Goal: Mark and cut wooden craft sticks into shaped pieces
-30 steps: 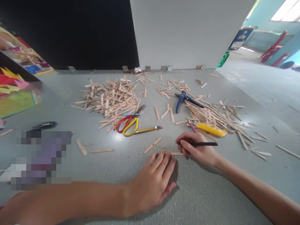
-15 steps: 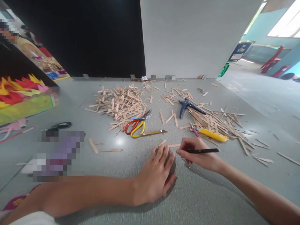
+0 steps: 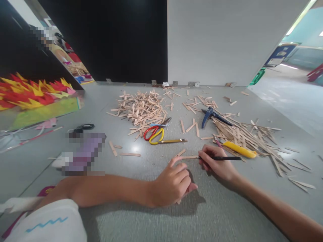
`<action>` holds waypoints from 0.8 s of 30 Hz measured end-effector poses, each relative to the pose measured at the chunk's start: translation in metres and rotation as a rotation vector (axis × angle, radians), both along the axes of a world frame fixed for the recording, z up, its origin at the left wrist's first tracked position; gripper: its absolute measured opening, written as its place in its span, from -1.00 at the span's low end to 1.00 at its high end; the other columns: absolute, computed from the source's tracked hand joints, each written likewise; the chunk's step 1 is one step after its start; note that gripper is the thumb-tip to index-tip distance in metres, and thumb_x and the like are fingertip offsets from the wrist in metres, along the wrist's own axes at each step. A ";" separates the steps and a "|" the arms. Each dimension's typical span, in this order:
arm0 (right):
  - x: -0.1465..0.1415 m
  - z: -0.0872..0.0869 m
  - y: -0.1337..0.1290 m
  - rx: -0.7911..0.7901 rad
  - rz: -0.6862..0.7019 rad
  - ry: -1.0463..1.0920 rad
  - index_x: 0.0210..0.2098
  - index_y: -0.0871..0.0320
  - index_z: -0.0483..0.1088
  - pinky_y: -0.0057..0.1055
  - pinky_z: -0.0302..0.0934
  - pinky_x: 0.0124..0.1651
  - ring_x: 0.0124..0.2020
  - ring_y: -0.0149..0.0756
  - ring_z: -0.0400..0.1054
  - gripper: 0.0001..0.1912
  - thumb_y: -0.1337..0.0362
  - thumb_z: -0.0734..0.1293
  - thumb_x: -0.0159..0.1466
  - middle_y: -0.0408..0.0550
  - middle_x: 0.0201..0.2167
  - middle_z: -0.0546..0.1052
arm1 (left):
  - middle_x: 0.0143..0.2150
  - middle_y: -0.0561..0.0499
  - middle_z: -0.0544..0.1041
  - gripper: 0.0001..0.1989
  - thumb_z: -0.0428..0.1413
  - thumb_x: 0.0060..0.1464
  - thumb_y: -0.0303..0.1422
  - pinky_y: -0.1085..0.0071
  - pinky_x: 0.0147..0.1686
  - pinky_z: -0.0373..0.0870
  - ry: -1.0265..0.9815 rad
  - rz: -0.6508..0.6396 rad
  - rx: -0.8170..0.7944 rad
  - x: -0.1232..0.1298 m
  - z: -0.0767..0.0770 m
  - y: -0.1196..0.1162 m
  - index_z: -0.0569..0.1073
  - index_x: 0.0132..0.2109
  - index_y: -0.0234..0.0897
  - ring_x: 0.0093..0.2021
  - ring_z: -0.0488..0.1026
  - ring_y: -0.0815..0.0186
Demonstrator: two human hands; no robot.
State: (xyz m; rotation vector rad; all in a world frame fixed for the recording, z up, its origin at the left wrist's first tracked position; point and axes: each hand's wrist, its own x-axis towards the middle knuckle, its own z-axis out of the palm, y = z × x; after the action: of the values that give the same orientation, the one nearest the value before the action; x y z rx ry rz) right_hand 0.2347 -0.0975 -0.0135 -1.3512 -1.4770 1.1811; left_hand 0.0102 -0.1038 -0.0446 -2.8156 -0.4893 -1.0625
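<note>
My right hand (image 3: 219, 166) is closed in a writing grip round a slim black pen (image 3: 230, 158), its front end at the right end of a flat wooden craft stick (image 3: 189, 157). The stick lies flat on the grey table. At its left end rests the index fingertip of my left hand (image 3: 173, 185); the other fingers are bent loosely and apart, with nothing visible in them. Another short stick (image 3: 181, 152) lies just beyond that fingertip. Farther off are scissors (image 3: 154, 134) with red and yellow handles and a narrow, yellowish metal-tipped tool (image 3: 173, 141).
A heap of cut sticks (image 3: 141, 109) lies beyond the scissors. Blue-handled cutters (image 3: 208, 116) and a yellow-handled cutter (image 3: 239, 149) lie by long sticks (image 3: 241, 134) on the right. Upright black and white panels (image 3: 214, 40) stand behind. Folded paper (image 3: 35, 92) fills the left.
The left hand's fingers have curled in, leaving the index finger out at the stick. The right hand has brought the pen to the stick's right end. The view has shifted left.
</note>
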 end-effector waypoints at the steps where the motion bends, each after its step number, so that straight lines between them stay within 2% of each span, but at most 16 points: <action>1: 0.000 0.001 0.000 0.006 -0.001 -0.005 -0.53 0.08 0.35 -0.51 0.07 -0.66 -0.72 -0.45 0.18 -0.46 -0.20 0.45 0.29 -0.24 -0.74 0.36 | -0.37 0.03 0.51 -0.64 -0.05 0.50 -0.46 0.11 0.24 0.37 -0.002 0.006 0.002 -0.001 0.001 0.000 0.46 -0.32 -0.30 -0.21 0.50 0.25; 3: 0.000 0.003 0.001 0.013 0.005 -0.020 -0.54 0.09 0.35 -0.51 0.09 -0.65 -0.72 -0.45 0.19 -0.45 -0.21 0.46 0.28 -0.23 -0.73 0.37 | -0.21 -0.03 0.56 -0.76 -0.04 0.44 -0.56 0.12 0.25 0.36 0.017 0.027 0.002 -0.002 0.002 0.002 0.51 -0.14 -0.33 -0.11 0.51 0.25; 5: 0.000 0.003 0.002 0.017 0.009 -0.035 -0.53 0.09 0.35 -0.50 0.11 -0.65 -0.72 -0.45 0.20 -0.44 -0.23 0.45 0.28 -0.23 -0.72 0.37 | -0.06 -0.08 0.57 -0.76 0.00 0.39 -0.60 0.10 0.26 0.34 0.050 0.050 -0.001 -0.003 0.001 0.006 0.51 0.01 -0.30 0.01 0.51 0.22; 7: 0.000 0.001 0.002 0.015 0.012 -0.041 -0.52 0.08 0.34 -0.50 0.11 -0.66 -0.72 -0.44 0.20 -0.44 -0.24 0.43 0.29 -0.24 -0.72 0.36 | -0.09 -0.07 0.57 -0.82 0.04 0.40 -0.54 0.06 0.27 0.33 0.058 0.073 -0.011 -0.003 -0.001 0.010 0.53 -0.08 -0.29 0.04 0.50 0.17; 9: 0.001 -0.001 0.002 0.000 0.016 -0.042 -0.50 0.07 0.33 -0.50 0.11 -0.67 -0.72 -0.44 0.19 -0.45 -0.24 0.41 0.32 -0.23 -0.69 0.39 | -0.18 -0.04 0.57 -0.78 0.06 0.42 -0.50 0.09 0.26 0.34 0.034 0.078 -0.016 -0.002 -0.002 0.012 0.51 -0.25 -0.29 0.00 0.50 0.18; 11: 0.003 -0.003 0.001 0.023 0.023 -0.078 -0.45 0.08 0.35 -0.49 0.13 -0.66 -0.71 -0.43 0.21 -0.49 -0.19 0.37 0.38 -0.20 -0.64 0.44 | -0.18 -0.04 0.59 -0.76 0.05 0.41 -0.55 0.14 0.24 0.36 -0.004 0.067 0.015 -0.002 0.000 0.011 0.51 -0.25 -0.30 0.00 0.50 0.20; 13: 0.006 -0.002 0.001 0.157 0.061 -0.201 -0.34 0.11 0.46 -0.46 0.24 -0.56 -0.61 -0.38 0.34 -0.57 -0.10 0.32 0.46 -0.13 -0.53 0.51 | -0.11 -0.09 0.61 -0.77 0.02 0.38 -0.62 0.14 0.21 0.38 0.001 0.043 0.052 -0.003 0.003 0.006 0.54 -0.14 -0.32 0.03 0.50 0.19; 16: 0.012 0.002 0.000 0.444 0.208 -0.523 -0.18 0.12 0.59 -0.39 0.35 -0.30 -0.38 -0.29 0.48 -0.62 0.07 0.22 0.55 0.01 -0.33 0.57 | -0.22 -0.06 0.59 -0.79 0.03 0.37 -0.58 0.14 0.10 0.46 0.138 -0.058 0.049 -0.007 0.012 -0.007 0.55 -0.14 -0.33 -0.13 0.52 0.20; 18: 0.016 0.003 0.000 0.531 0.257 -0.724 -0.18 0.12 0.61 -0.37 0.34 -0.24 -0.33 -0.27 0.49 -0.59 0.14 0.18 0.58 0.04 -0.27 0.56 | -0.31 -0.03 0.56 -0.84 0.06 0.35 -0.54 0.17 -0.02 0.52 0.270 -0.094 0.055 -0.011 0.016 -0.018 0.55 -0.15 -0.35 -0.28 0.51 0.23; 19: 0.018 0.003 -0.001 0.541 0.237 -0.799 -0.20 0.13 0.61 -0.37 0.32 -0.25 -0.35 -0.28 0.49 -0.58 0.17 0.16 0.59 0.05 -0.27 0.56 | -0.33 -0.03 0.56 -0.85 0.07 0.33 -0.53 0.18 -0.05 0.55 0.306 -0.087 0.069 -0.013 0.018 -0.023 0.55 -0.15 -0.36 -0.31 0.52 0.23; 21: 0.023 0.000 0.000 0.544 0.149 -0.902 -0.23 0.15 0.59 -0.36 0.31 -0.26 -0.38 -0.27 0.46 -0.56 0.21 0.13 0.60 0.04 -0.29 0.54 | -0.30 -0.08 0.62 -0.81 0.03 0.32 -0.55 0.25 -0.11 0.58 0.326 -0.034 0.089 -0.017 0.019 -0.035 0.56 -0.11 -0.38 -0.30 0.58 0.23; 24: 0.030 -0.006 0.003 0.537 0.028 -0.985 -0.26 0.15 0.56 -0.34 0.28 -0.33 -0.39 -0.22 0.45 -0.55 0.21 0.12 0.59 0.03 -0.32 0.53 | -0.23 -0.19 0.71 -0.70 -0.08 0.31 -0.59 0.30 -0.14 0.62 0.243 0.187 0.091 -0.023 0.015 -0.055 0.54 -0.03 -0.40 -0.22 0.69 0.16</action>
State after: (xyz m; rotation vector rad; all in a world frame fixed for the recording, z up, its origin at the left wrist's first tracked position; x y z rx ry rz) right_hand 0.2643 -0.0942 -0.0192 -1.5720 -2.2582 0.0067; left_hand -0.0129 -0.1591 -0.0293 -2.7048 -0.6444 -0.6791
